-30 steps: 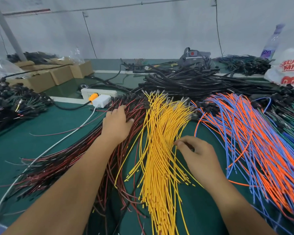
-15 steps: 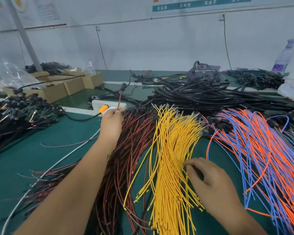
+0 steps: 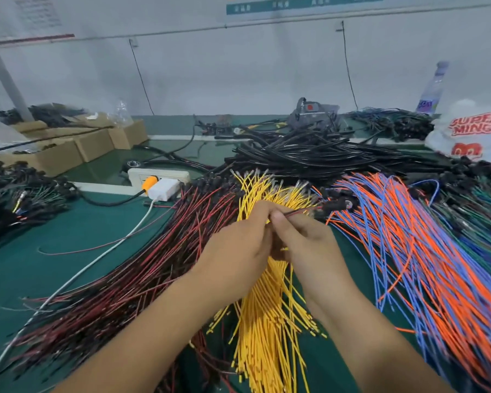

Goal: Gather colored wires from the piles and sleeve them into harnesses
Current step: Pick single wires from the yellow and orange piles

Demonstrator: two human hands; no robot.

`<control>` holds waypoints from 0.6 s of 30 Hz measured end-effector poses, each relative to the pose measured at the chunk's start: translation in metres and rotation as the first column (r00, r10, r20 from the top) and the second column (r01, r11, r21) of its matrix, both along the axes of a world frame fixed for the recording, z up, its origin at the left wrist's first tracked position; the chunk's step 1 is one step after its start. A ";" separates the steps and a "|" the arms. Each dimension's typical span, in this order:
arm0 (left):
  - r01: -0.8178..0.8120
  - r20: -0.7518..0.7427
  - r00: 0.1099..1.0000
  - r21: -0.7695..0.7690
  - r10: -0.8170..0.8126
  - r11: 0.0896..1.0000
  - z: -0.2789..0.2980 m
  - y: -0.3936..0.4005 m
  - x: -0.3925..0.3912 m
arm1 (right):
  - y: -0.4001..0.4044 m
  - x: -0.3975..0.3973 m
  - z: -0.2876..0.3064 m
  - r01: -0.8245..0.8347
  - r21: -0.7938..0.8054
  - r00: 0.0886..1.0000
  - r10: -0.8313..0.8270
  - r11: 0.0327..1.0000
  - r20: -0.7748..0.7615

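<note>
On the green table lie piles of wires: red and black wires [image 3: 142, 273] at the left, yellow wires [image 3: 267, 330] in the middle, orange and blue wires [image 3: 425, 251] at the right. My left hand [image 3: 238, 248] and my right hand [image 3: 304, 239] meet above the yellow pile. Together they pinch a thin red and black wire [image 3: 301, 211] that ends in a black connector [image 3: 335, 205] pointing right. Their fingertips touch, and what the palms hold is hidden.
A heap of black sleeving tubes [image 3: 318, 154] lies behind the piles. A white power strip [image 3: 159, 177] with an adapter stands at the back left, near cardboard boxes [image 3: 77, 148]. Black connectors [image 3: 14, 194] crowd the left edge. A white bag [image 3: 471, 131] and a bottle [image 3: 432, 89] stand far right.
My left hand lifted a red and black wire from its pile and carried it right. My right hand rose from the yellow pile to meet it; both now pinch the wire.
</note>
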State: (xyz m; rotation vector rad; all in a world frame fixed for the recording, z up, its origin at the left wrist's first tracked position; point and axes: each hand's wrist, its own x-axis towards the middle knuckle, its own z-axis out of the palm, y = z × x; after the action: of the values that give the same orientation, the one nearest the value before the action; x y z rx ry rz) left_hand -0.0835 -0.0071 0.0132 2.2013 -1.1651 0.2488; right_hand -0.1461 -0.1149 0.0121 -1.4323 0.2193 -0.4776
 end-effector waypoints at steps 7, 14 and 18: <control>0.083 -0.208 0.976 0.070 -0.067 0.994 0.012 0.052 0.028 | -0.077 -0.013 0.044 0.126 0.404 0.957 -0.218 0.906 0.191; -0.060 0.049 0.998 0.727 0.036 0.684 0.033 0.071 0.027 | -0.126 -0.003 0.063 0.266 0.499 0.937 -0.343 0.825 0.068; -0.234 0.119 0.972 0.586 0.203 0.776 0.035 0.061 0.025 | -0.098 0.018 0.017 0.214 0.330 0.977 -0.205 0.919 -0.062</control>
State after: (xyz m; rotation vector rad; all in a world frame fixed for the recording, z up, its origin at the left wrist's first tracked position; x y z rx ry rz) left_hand -0.0589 0.0541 0.0487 2.9130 -1.1130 0.0216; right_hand -0.1286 -0.2132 0.0290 -1.0848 0.4583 -0.5671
